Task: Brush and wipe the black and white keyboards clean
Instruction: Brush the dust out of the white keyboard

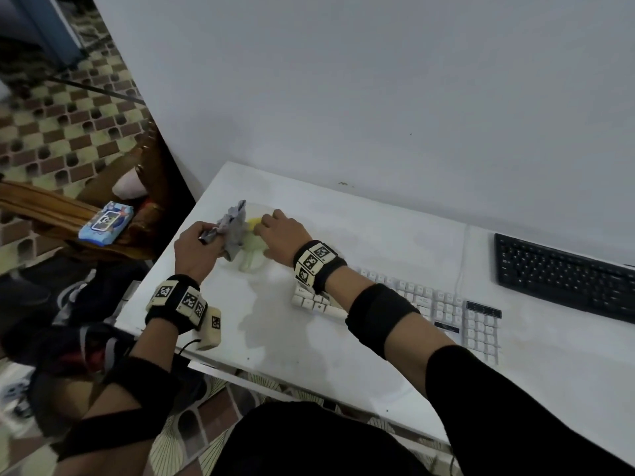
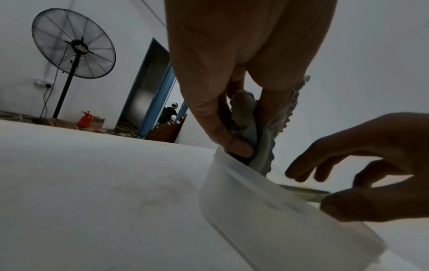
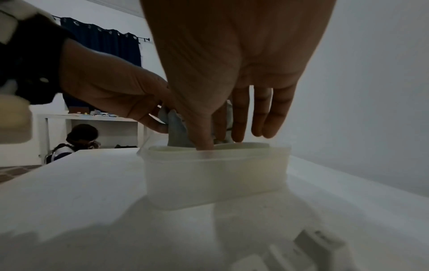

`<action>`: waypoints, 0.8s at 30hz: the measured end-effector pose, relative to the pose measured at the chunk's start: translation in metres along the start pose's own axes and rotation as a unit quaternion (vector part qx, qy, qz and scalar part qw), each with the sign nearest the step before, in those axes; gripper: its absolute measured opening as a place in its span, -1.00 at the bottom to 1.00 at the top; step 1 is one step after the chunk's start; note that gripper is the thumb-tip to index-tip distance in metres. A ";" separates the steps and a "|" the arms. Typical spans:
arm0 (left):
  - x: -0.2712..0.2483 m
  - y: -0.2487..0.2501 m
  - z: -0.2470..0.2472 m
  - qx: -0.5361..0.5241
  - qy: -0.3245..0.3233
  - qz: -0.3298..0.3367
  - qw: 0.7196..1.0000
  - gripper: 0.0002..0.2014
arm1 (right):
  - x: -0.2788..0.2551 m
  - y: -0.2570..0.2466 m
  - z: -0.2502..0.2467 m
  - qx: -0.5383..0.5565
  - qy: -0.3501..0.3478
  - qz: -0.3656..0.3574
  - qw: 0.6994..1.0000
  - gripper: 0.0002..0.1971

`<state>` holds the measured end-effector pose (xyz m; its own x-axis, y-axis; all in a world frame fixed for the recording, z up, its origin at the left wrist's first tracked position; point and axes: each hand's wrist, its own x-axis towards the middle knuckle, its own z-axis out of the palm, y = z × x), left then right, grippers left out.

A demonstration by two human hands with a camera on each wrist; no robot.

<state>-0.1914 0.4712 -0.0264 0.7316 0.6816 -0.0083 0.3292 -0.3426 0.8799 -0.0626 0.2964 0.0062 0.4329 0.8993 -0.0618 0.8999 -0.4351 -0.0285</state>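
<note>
The left hand (image 1: 196, 250) pinches a bunched grey cloth (image 1: 233, 231) between thumb and fingers; the left wrist view shows the cloth's lower end hanging down inside a translucent tub (image 2: 267, 210) at its rim, which the head view barely resolves. The right hand (image 1: 283, 235) reaches over the same tub with fingers straight and slightly spread; the right wrist view shows its thumb tip dipping just inside the near rim, gripping nothing that can be seen. Only the head view catches something yellow (image 1: 255, 224) at the fingertips, too blurred to name.

The tub stands at the far left of the white table (image 1: 309, 355). The white keyboard (image 1: 443, 309) lies in the middle under the right forearm, its long axis running left to right and slanting toward the near right. The black keyboard (image 1: 567, 280) lies apart at the right edge with the same slant. A standing fan (image 2: 73, 44) appears in the left wrist view alone.
</note>
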 end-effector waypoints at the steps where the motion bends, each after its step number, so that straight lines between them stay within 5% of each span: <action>1: -0.003 0.006 0.001 0.001 0.001 -0.006 1.000 -0.89 | 0.002 -0.003 -0.002 -0.009 -0.016 0.005 1.000 -0.62; 7: -0.017 0.017 0.007 0.034 -0.007 0.017 0.999 -0.89 | 0.004 -0.016 0.000 -0.052 -0.003 0.033 0.998 -0.73; 12: -0.010 0.009 0.003 -0.001 -0.021 -0.027 0.999 -0.81 | -0.011 0.012 -0.001 0.031 0.115 0.030 0.992 -0.67; 18: -0.018 0.024 0.026 0.104 -0.060 0.039 0.992 -0.82 | -0.042 0.059 -0.009 0.272 0.333 0.174 0.886 -0.84; 22: -0.022 0.025 0.038 0.229 -0.210 0.056 0.949 -0.73 | -0.071 0.080 -0.009 0.327 0.329 0.204 0.862 -0.89; 24: -0.030 0.034 0.045 0.266 -0.198 0.074 0.940 -0.81 | -0.087 0.090 -0.003 0.330 0.311 0.222 0.863 -0.88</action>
<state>-0.1753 0.4102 -0.0171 0.9231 0.3431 -0.1737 0.3817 -0.7619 0.5233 -0.0185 0.1794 0.0121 0.8563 0.3975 0.3298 0.5015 -0.4871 -0.7150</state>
